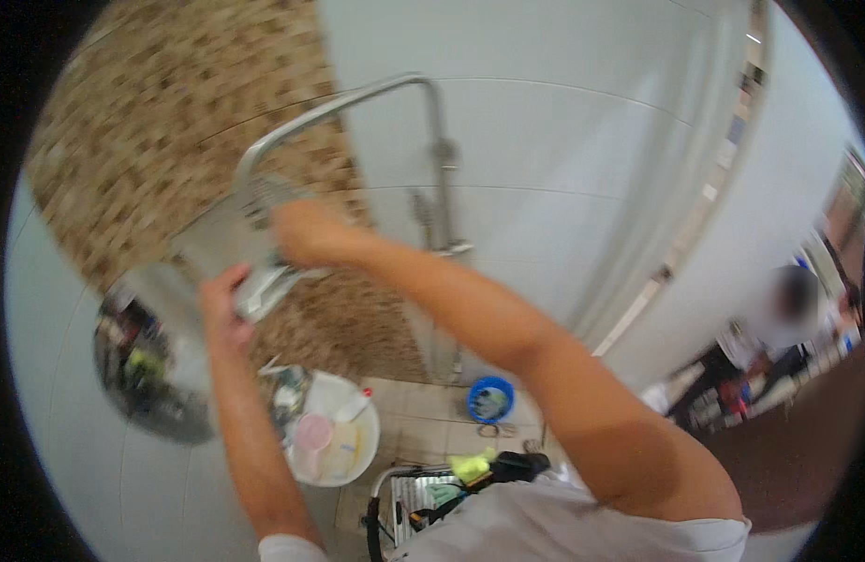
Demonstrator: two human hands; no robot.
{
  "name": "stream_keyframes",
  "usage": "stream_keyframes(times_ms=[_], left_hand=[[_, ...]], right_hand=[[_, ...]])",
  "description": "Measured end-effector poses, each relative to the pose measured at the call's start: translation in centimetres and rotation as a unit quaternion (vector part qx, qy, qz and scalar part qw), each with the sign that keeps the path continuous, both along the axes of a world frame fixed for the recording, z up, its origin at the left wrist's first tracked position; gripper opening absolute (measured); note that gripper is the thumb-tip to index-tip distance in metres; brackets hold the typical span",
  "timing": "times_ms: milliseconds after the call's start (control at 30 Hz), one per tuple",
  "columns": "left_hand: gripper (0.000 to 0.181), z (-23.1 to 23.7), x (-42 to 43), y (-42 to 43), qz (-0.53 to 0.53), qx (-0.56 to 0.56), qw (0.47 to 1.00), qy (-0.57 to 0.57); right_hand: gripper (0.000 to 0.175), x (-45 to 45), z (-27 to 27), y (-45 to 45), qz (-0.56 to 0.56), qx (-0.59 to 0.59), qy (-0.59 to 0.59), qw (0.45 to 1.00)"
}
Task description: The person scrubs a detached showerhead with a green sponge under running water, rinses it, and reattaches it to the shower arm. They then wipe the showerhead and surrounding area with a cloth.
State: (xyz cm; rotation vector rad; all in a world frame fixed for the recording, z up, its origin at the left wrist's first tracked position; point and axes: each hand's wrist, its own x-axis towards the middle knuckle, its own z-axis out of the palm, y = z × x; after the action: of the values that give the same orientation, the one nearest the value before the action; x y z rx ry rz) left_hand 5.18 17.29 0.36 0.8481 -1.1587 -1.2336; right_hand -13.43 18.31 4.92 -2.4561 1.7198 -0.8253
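Motion blur softens both hands. My left hand (225,305) grips the lower edge of a pale grey flat panel (218,228), near a silvery, thick-looking piece (267,291). Curled against the panel's right side is my right hand (309,232); whether its fingers hold something is hidden. A grey patterned patch (274,193) shows just above that hand. Over them bends a metal shower pipe (334,105), whose end passes down behind or at the panel. Left of my left hand is a rounded fixture with a mirror-like end (151,365).
Below stands a round white tub (369,449) with a pink scoop (313,432) and a red-capped bottle (355,407). On the floor is a blue basket (509,404). A stepladder (383,485) near my body carries a yellow cloth (472,465). A person (776,330) is at far right.
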Motion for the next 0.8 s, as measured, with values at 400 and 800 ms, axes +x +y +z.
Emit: stream_keyframes(times_ms=[400, 800], left_hand=[[0.039, 5.9, -1.3, 3.8, 0.327, -0.322, 0.638, -0.618], [0.047, 6.8, -4.8, 5.2, 0.091, -0.338, 0.54, -0.765]], right_hand=[[0.02, -25.5, -22.0, 18.0, -0.312, 0.163, -0.411, 0.841], [0.017, -28.5, -30.5, 24.4, -0.375, 0.112, -0.374, 0.841]])
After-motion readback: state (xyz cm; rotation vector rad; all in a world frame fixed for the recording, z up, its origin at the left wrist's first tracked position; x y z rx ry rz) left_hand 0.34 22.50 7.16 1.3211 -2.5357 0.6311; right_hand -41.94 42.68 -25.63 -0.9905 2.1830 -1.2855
